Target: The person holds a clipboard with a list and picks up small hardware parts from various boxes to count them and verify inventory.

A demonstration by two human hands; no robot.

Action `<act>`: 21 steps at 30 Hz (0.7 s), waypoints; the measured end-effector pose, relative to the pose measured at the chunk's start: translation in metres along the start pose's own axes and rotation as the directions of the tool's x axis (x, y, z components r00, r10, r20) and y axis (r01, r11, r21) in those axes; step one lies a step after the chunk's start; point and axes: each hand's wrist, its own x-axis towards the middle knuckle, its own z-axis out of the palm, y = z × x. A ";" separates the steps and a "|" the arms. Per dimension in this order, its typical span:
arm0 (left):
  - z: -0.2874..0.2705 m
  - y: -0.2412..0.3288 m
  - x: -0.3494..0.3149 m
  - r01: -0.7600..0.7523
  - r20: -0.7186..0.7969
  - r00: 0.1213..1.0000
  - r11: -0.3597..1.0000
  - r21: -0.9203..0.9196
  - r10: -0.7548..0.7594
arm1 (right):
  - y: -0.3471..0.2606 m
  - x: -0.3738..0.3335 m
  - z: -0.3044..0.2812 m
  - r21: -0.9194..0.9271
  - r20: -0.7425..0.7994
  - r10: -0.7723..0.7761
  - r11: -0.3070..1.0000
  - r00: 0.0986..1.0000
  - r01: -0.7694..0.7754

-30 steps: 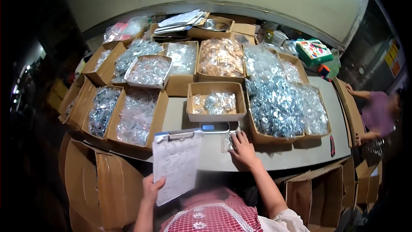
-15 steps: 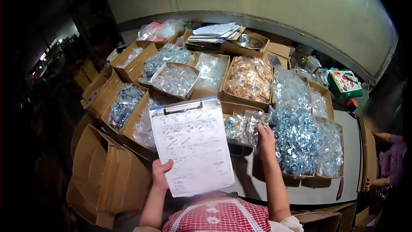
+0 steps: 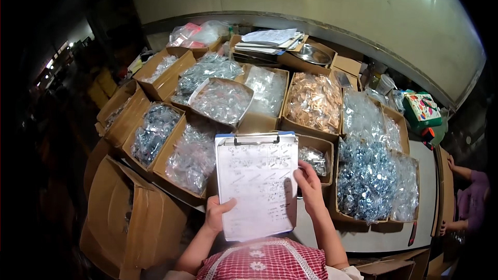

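Head view: the clipboard (image 3: 257,184), long axis twelve-to-six, lies at two o'clock from the left hand (image 3: 219,213), pinching its edge, and nine o'clock from the right hand (image 3: 310,184), whose grip I cannot tell.

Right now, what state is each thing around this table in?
Clipboard: held, papered side showing
Left hand: closed on the clipboard
Right hand: bent at the clipboard's right edge, grip unclear
Small box: open, partly hidden
Copper-coloured pieces: heaped in an open box
Large lower-left carton: open
Red tool: lying on the table
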 end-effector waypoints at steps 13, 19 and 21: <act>-0.018 -0.002 0.029 0.117 0.096 0.987 0.987 0.114 -0.128 | 0.025 0.015 0.011 -0.435 -0.124 -0.182 0.894 0.975 0.111; -0.015 -0.001 0.033 0.102 0.113 0.986 0.981 0.162 -0.121 | 0.009 0.006 0.026 -0.188 -0.252 -0.131 0.979 0.959 0.084; -0.009 0.000 0.034 0.084 0.139 0.984 0.978 0.192 -0.111 | 0.001 0.002 0.028 -0.082 -0.313 -0.073 0.995 0.947 0.050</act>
